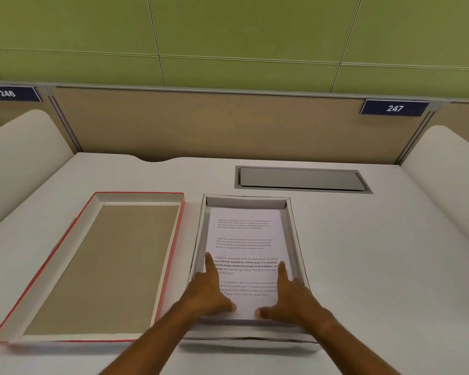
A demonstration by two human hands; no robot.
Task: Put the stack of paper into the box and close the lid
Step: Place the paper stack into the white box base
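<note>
- We see the stack of paper (245, 239) lying flat inside the open box (295, 234), printed side up, near the middle of the white desk (377, 253).
- Left hand (210, 290) rests flat on the paper's near left part, index finger stretched forward, thumb spread; grasping nothing.
- Right hand (290, 296) mirrors it on the near right part, also flat and holding nothing.
- Lid (106, 266), red-edged, lies upside down just left of the box, apart from it.
- Grey cable hatch (301, 178) sits behind the box.
</note>
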